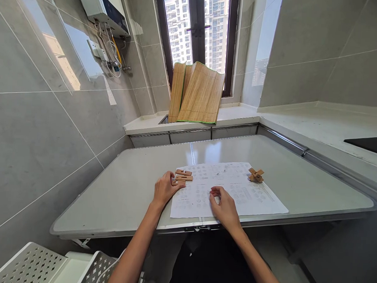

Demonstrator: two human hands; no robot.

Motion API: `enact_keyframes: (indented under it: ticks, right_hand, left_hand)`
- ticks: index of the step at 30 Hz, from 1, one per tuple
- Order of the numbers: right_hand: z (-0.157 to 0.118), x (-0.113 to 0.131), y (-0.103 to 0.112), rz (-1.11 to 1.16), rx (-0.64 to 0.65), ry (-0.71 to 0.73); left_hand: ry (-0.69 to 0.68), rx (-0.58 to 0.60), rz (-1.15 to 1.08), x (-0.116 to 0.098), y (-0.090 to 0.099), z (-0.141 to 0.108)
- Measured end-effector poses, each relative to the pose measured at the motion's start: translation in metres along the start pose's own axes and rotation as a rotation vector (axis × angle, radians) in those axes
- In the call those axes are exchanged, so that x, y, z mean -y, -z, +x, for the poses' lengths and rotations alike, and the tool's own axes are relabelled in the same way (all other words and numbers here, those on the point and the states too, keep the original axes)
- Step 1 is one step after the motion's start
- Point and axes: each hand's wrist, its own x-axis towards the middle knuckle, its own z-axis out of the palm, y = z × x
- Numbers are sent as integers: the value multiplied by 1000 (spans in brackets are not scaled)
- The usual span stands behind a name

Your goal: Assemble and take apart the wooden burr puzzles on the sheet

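L hand [165, 188] part-hiding wood pcs [187, 178], grip unclear, R hand [225, 205] loosely open over sheet [251, 205], print [236, 189] illegible

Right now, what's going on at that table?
A person's left-hand grip is at a few notched wooden pieces by the left edge of a printed sheet. The right-hand grip is over the sheet, fingers curled, with no piece visible in it. A crossed wooden assembly sits near the sheet's far right corner.
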Motion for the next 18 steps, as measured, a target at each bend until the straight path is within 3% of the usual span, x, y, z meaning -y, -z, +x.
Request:
enact_keyframes:
  ticks: [3, 9, 14, 18]
  right_hand:
    - [0, 1, 1, 2, 26, -8]
    - [0, 1, 1, 3, 40, -20]
    - [0, 2, 2, 10, 47, -22]
    - [-1, 4, 3, 11, 63, -36]
  left_hand:
    - [28, 57, -42, -2, 1, -1]
    - [-103, 113, -160, -2, -3, -1]
    - [-104, -5, -104, 1, -7, -1]
    - [-56, -24, -95, 3, -10, -1]
